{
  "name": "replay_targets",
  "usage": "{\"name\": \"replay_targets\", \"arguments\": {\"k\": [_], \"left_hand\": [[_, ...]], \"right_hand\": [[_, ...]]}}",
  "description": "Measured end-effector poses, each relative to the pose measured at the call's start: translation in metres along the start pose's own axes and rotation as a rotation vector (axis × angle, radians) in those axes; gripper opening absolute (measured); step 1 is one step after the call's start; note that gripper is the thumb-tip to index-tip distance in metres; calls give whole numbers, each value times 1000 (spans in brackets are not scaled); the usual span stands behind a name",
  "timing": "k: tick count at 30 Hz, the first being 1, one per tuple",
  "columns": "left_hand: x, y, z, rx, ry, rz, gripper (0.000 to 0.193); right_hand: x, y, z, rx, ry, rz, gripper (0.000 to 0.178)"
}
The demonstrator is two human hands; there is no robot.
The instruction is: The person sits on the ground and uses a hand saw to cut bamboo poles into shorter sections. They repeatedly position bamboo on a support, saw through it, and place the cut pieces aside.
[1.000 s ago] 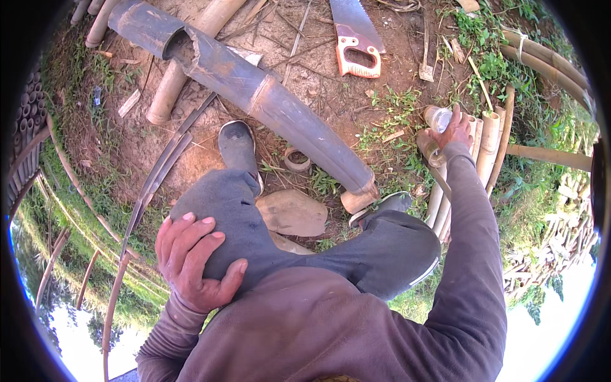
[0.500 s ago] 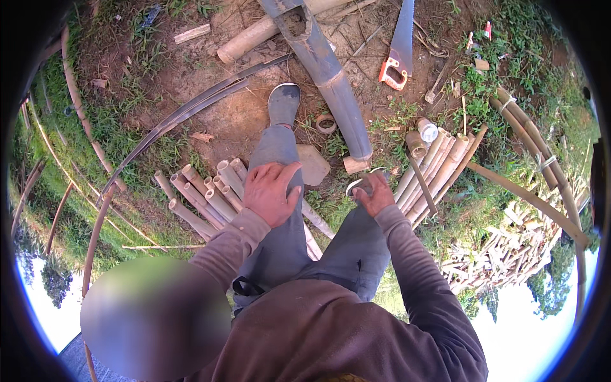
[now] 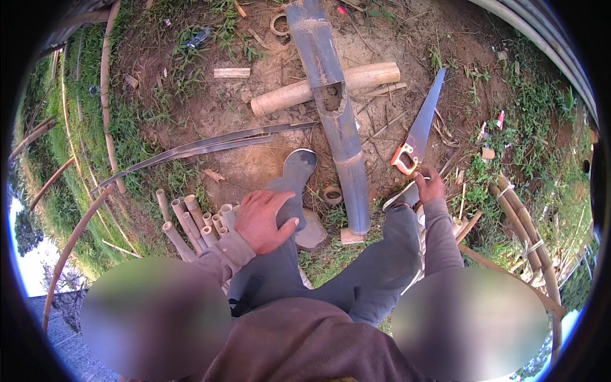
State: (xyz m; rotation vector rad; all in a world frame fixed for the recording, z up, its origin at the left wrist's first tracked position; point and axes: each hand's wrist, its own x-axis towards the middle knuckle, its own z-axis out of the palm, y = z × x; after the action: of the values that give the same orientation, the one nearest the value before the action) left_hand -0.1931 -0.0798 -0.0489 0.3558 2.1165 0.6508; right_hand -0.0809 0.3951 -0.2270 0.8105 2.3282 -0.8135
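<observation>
Lying just beyond the right hand is a handsaw.

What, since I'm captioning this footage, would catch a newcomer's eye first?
Probably the thick dark bamboo culm at upper centre, lying across a paler bamboo pole. To its right lies an orange-handled handsaw, its blade pointing up the picture, with the right hand just below the handle end; whether they touch is unclear. The left hand is spread over the left trouser leg.
</observation>
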Motion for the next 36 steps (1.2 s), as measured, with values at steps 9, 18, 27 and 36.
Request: {"name": "replay_targets", "arguments": {"k": [9,18,27,36], "left_hand": [[206,-92,-40,-10,409,346,47],[343,20,-93,-131,660,629,36],[183,-63,-101,280,411,463,37],[145,-197,-71,133,430,247,37]], "right_hand": [[157,13,99,-982,-774,71,87],[106,49,131,-473,-140,314,68],[25,-9,81,1055,281,-46,28],[-93,-125,49,-150,789,-506,39]]}}
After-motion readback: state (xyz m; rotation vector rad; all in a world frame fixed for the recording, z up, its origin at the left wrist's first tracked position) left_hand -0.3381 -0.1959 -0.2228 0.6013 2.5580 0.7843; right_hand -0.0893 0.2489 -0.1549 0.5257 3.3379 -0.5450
